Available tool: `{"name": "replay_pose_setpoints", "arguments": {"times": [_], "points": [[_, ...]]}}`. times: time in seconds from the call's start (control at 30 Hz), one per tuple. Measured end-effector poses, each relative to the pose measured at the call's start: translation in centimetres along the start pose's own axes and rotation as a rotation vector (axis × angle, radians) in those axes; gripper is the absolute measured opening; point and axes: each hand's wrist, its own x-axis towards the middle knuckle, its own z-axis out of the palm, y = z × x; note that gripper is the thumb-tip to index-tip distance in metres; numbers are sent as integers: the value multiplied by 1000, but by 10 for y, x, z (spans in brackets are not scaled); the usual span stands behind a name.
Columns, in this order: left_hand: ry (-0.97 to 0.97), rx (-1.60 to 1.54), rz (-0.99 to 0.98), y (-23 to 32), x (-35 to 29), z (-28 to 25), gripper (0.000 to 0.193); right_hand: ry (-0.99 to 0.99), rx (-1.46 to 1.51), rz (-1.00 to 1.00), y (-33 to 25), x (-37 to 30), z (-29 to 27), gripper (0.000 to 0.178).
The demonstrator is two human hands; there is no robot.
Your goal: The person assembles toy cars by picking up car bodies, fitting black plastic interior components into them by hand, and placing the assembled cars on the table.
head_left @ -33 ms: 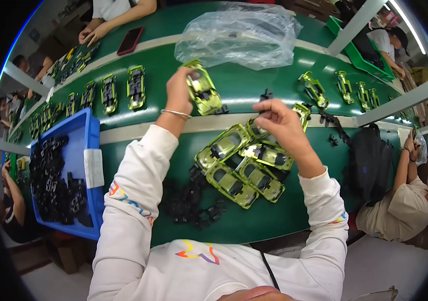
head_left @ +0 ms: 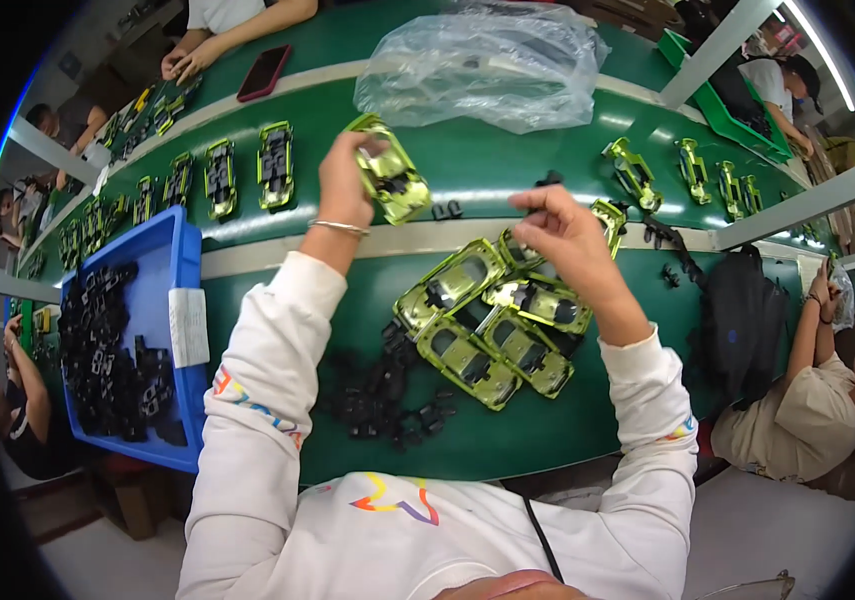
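Note:
My left hand [head_left: 347, 185] is closed around a shiny yellow-green toy car body [head_left: 392, 175], tilted above the green table. My right hand [head_left: 572, 235] hovers over the table divider, thumb and index finger apart and nothing visible between them. A small black plastic part [head_left: 550, 178] shows just beyond its knuckles; whether the hand touches it I cannot tell. Another small black part [head_left: 447, 211] lies by the held body. Below my right hand, several green car bodies [head_left: 467, 360] lie grouped together, partly overlapping. Loose black parts [head_left: 382, 400] form a pile to their left.
A blue bin [head_left: 187, 400] of black parts stands at left. Rows of car bodies [head_left: 275, 165] line the far strip on both sides. Beyond lie a clear plastic bag [head_left: 482, 70] and a phone [head_left: 264, 72]. A black bag [head_left: 742, 320] sits at right. Other people work around.
My left hand has shifted slightly left with the car body. My right hand has moved slightly away from me, and the black part beyond it appears farther right and more hidden.

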Motion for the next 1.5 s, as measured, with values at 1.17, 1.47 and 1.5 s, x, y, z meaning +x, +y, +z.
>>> {"name": "replay_pose_setpoints", "arguments": {"times": [1.17, 1.47, 1.5], "points": [[-82, -59, -345, 49, -128, -136, 25, -57, -1064, -364, -3, 46, -101, 29], [-237, -277, -347, 35, -127, -130, 33, -173, 219, -9, -45, 11, 23, 35], [-210, -297, -345, 34, -131, -123, 35, -167, 315, 3, -46, 7, 42, 34]]}}
